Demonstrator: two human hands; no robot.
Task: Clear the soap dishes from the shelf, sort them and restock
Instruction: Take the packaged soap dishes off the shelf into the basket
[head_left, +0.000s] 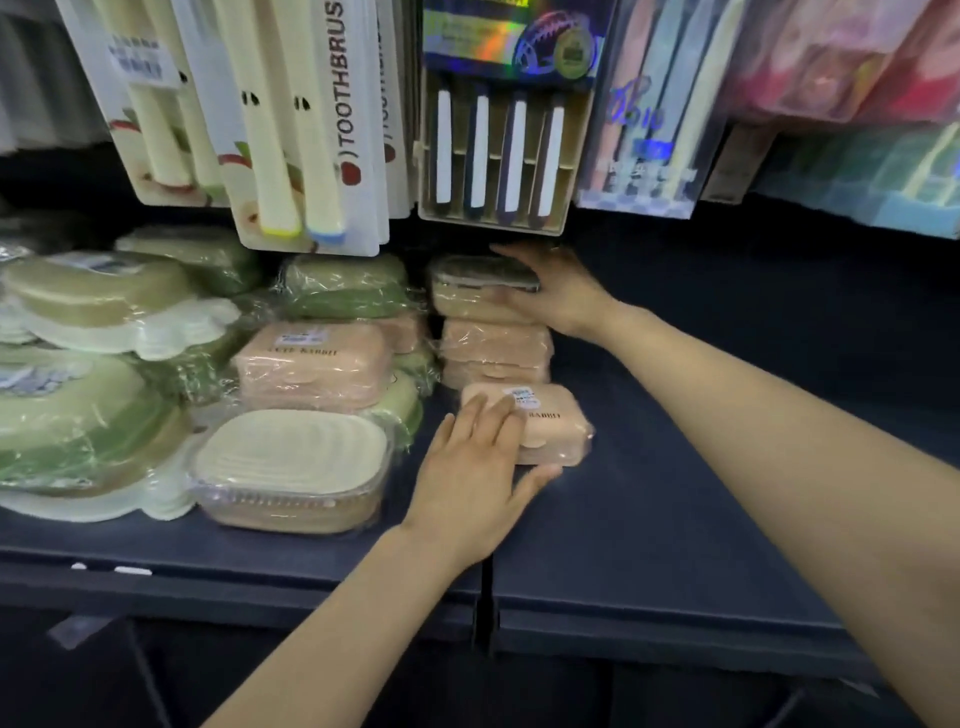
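Observation:
Wrapped soap dishes fill the left half of a dark blue shelf. My left hand lies over a pink soap dish near the shelf's middle, fingers on its lid and thumb at its front edge. My right hand holds the side of the top dish, dark-lidded and beige, on a stack of pink dishes. Further left lie another pink dish, a cream ribbed dish, green dishes and large green flower-shaped ones.
Toothbrush packs hang from hooks just above the dishes, low over the stack. A boxed toothbrush set hangs right above my right hand. More pastel packs hang at the upper right. The shelf's front lip runs below my forearms.

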